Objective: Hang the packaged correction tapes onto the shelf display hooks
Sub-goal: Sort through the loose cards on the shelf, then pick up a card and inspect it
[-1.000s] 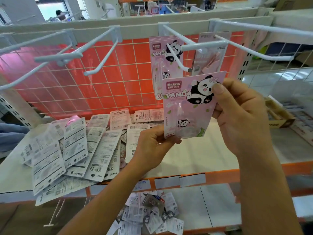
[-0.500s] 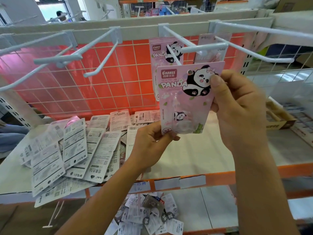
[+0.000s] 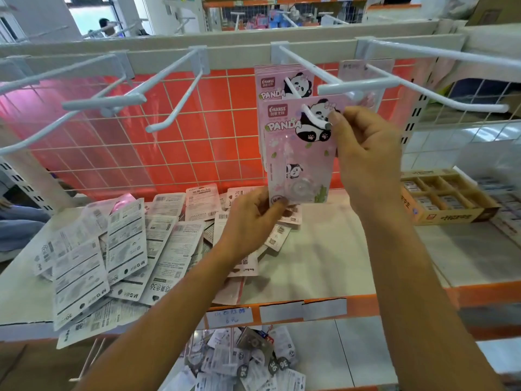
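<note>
Only the head view here, so one pass.

Dead centre is a pink panda pack [image 3: 298,153], standing upright with its long axis running 12 to 6. The white hook [image 3: 315,119] pokes out through the hole near its top. The hook's tip sits in front of the card, right beside the thumb of the right hand [image 3: 366,153]. That hand is at 3 o'clock of the pack and pinches its upper right edge, thumb on the front and the other fingers curled behind. The left hand [image 3: 253,218] is down at 7 o'clock and pinches the bottom left corner, thumb on the front.

The bit that matters: the hook runs back and up toward 11 o'clock, and the hung packs [image 3: 279,83] sit there on the same wire, just behind the one in hand. So I'd say the pack is threaded but not yet pushed home. The next move looks like a slide along the wire toward 11 o'clock. The right hand is the nearer one to the hole, so it probably steers while the left keeps the bottom from swinging.

The shelf [image 3: 324,263] below has a pile [image 3: 127,244] of loose packs at 8 o'clock, mostly back side up. A box [image 3: 445,198] sits at 3 o'clock, its contents too blurry to call.
</note>
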{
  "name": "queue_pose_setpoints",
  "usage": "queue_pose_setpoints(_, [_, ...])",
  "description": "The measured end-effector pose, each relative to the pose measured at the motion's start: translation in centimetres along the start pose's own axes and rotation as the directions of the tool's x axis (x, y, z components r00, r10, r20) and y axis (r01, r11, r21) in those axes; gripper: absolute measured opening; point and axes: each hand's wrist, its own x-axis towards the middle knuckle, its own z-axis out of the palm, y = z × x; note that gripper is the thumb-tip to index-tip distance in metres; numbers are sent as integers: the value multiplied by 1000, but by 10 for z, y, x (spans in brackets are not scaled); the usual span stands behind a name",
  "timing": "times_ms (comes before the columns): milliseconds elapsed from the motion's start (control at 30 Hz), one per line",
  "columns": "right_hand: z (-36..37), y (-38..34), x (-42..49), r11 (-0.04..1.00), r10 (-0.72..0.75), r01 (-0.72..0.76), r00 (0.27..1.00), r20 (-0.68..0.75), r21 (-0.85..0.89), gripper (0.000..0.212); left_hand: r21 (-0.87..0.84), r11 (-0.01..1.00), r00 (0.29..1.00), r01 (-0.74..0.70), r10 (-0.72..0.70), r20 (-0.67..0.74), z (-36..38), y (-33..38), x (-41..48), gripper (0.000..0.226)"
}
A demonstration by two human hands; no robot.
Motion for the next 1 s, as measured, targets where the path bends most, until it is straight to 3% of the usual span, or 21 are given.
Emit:
queue_pose_setpoints(167, [18, 28, 43, 983, -4, 4, 1000, 2, -184, 14, 68, 987, 989, 145, -146, 4, -10, -4, 37, 18])
queue_pose_setpoints(333, [34, 42, 76, 933, 0, 3, 1000, 8, -359, 35, 238, 953, 982, 186, -188, -16, -16, -12, 67, 29])
queue_pose_setpoints(467, [41, 48, 87, 913, 27, -36, 999, -28, -406, 27, 304, 931, 978, 204, -209, -16, -16, -9, 76, 38])
queue_pose_setpoints(633, [42, 55, 80, 938, 29, -47, 998, -55, -344, 21, 355, 912, 977, 207, -212, -25, -18, -10, 70, 40])
queue_pose_setpoints(733, [42, 66, 60, 940, 107, -119, 993, -53, -319, 19, 509, 836, 968, 206, -251, 22, -24, -13, 56, 33])
queue_pose_setpoints(833, [42, 81, 24, 930, 194, -209, 978, -77, -302, 19, 685, 699, 949, 206, -314, 36, -34, -21, 33, 55])
queue_pose_setpoints(900, [45, 93, -2, 905, 294, -305, 952, -82, -296, 22, 783, 594, 938, 185, -345, 40, -39, -28, 16, 58])
queue_pose_setpoints(1000, [51, 109, -38, 840, 431, -411, 902, -25, -356, 21, 828, 545, 938, 134, -339, 71, -45, -37, -9, 53])
